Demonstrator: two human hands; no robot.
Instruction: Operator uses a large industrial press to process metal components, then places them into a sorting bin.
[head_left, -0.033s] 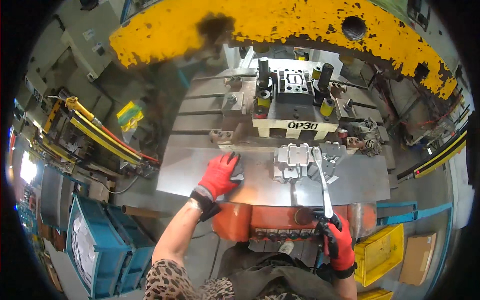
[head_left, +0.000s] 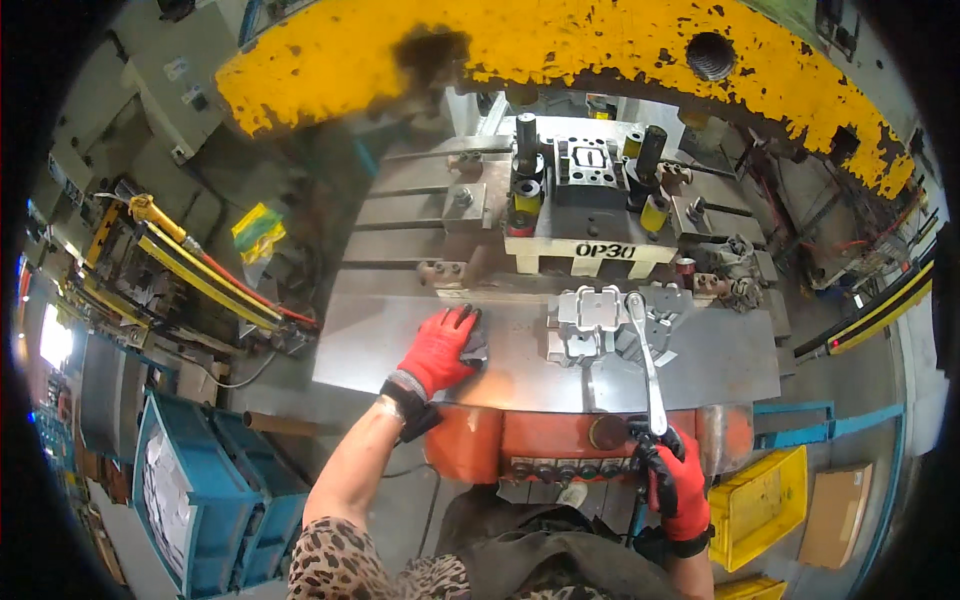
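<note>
My left hand [head_left: 437,350], in a red glove with black fingertips, is low over the steel plate [head_left: 385,345]. Its fingers curl round a small grey piece [head_left: 478,350], partly hidden, which looks like flat metal. My right hand [head_left: 678,480], gloved alike, is closed at the near edge of the plate. From it a long silver tool [head_left: 650,375] with a rounded head rises over the plate; the grip end is hidden in the glove. Beside the tool's head lie several stamped metal parts [head_left: 598,310], overlapping one another.
A die set [head_left: 590,215] with upright posts stands behind the plate. A chipped yellow press beam [head_left: 580,45] spans above. Along the near edge runs an orange control box [head_left: 550,432] with several buttons. Blue bins [head_left: 205,490] are at left, a yellow crate [head_left: 760,505] at right.
</note>
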